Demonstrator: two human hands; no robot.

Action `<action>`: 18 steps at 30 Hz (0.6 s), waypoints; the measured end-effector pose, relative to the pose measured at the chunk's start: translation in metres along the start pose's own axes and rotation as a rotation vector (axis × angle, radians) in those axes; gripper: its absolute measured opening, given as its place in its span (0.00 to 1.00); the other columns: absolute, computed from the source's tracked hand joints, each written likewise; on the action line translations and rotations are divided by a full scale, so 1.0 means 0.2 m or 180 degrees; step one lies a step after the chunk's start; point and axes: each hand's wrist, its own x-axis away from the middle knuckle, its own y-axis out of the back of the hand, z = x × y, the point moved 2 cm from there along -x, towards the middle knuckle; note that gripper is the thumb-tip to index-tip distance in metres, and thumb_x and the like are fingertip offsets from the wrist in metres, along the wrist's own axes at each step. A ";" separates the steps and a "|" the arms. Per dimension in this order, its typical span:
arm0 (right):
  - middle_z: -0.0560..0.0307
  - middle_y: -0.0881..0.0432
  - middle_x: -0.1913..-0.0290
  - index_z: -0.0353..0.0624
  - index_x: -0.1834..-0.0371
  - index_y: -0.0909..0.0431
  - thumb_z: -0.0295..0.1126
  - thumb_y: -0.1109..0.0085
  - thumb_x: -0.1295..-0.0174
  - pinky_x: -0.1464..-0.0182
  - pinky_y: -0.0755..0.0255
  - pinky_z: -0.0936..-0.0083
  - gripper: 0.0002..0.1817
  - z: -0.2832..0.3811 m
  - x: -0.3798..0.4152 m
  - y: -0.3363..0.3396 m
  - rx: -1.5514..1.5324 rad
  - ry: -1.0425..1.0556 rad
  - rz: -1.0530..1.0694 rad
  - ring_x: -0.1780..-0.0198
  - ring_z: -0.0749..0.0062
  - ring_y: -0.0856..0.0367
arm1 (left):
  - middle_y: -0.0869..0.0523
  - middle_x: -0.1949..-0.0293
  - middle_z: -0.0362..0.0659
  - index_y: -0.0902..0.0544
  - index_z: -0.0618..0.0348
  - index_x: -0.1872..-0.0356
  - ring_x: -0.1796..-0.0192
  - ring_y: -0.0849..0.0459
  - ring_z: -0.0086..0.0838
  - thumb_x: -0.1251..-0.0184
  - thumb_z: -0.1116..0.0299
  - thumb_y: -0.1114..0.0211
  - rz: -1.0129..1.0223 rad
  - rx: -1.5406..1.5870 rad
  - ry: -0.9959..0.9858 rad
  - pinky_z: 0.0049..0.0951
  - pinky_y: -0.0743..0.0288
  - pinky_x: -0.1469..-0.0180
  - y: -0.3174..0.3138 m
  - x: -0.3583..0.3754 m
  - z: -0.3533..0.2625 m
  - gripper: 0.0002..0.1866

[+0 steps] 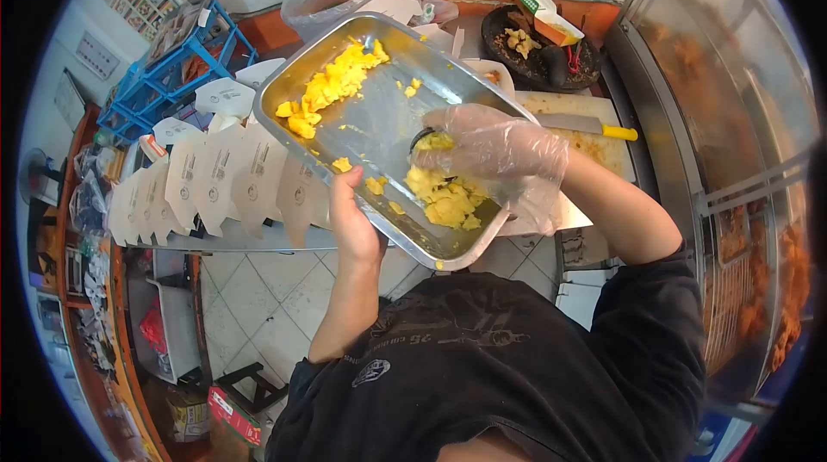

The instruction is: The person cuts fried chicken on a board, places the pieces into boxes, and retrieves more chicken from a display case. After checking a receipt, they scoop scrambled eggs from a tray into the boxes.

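A rectangular metal tray (366, 130) is held tilted above the counter. My bare left hand (356, 225) grips its near left rim, thumb on top and the other fingers hidden beneath. Crumbly yellow food, like scrambled egg (338, 81), lies along the tray's far left side. More of this yellow food (450, 202) is heaped at the right end. My right hand (482, 145), in a clear plastic glove, is closed inside the tray over that heap. It holds a small round dark-rimmed tool (419, 138) with yellow food in it; the glove hides most of it.
Open paper food boxes (211, 173) stand in a row at left, before a blue rack (168, 74). A yellow-handled knife (581, 124) rests on a cutting board (607, 161) near a dark stone mortar (491, 31). A glass display case (732, 109) with fried food borders the right.
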 end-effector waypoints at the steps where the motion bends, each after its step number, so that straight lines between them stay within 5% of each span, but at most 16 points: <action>1: 0.38 0.20 0.57 0.35 0.49 0.28 0.49 0.42 0.38 0.49 0.29 0.65 0.26 -0.03 0.02 0.01 0.0145 0.0007 0.0073 0.54 0.56 0.20 | 0.21 0.53 0.43 0.27 0.62 0.48 0.51 0.21 0.31 0.35 0.60 0.50 -0.0014 0.0005 -0.0013 0.31 0.29 0.47 -0.04 0.01 0.03 0.20; 9: 0.39 0.20 0.57 0.34 0.44 0.32 0.55 0.34 0.47 0.47 0.30 0.63 0.38 -0.30 0.10 0.06 -0.0273 0.0303 0.0054 0.53 0.51 0.21 | 0.21 0.51 0.43 0.28 0.62 0.47 0.49 0.22 0.31 0.35 0.60 0.49 -0.0014 0.0079 0.0149 0.32 0.29 0.45 -0.20 0.04 0.20 0.20; 12: 0.44 0.20 0.56 0.36 0.41 0.34 0.54 0.36 0.44 0.54 0.26 0.67 0.37 -0.30 0.08 0.12 -0.0486 0.0498 0.0024 0.56 0.60 0.20 | 0.21 0.52 0.43 0.27 0.62 0.47 0.49 0.22 0.32 0.35 0.60 0.49 -0.0238 0.0000 0.0031 0.32 0.29 0.45 -0.19 -0.02 0.18 0.20; 14: 0.45 0.21 0.55 0.37 0.42 0.33 0.50 0.39 0.39 0.63 0.25 0.76 0.32 -0.24 0.13 0.22 -0.2614 -0.0036 0.0083 0.60 0.70 0.20 | 0.21 0.51 0.44 0.27 0.62 0.47 0.48 0.22 0.32 0.36 0.60 0.49 -0.0332 -0.0098 -0.0058 0.33 0.30 0.45 -0.14 -0.06 0.12 0.21; 18: 0.49 0.23 0.60 0.36 0.38 0.34 0.41 0.41 0.37 0.59 0.26 0.76 0.29 -0.41 0.21 0.31 -0.2376 -0.0787 -0.0672 0.59 0.74 0.23 | 0.21 0.50 0.44 0.28 0.63 0.45 0.47 0.22 0.33 0.36 0.60 0.48 -0.0723 -0.0080 -0.0295 0.33 0.30 0.44 0.02 -0.13 0.02 0.22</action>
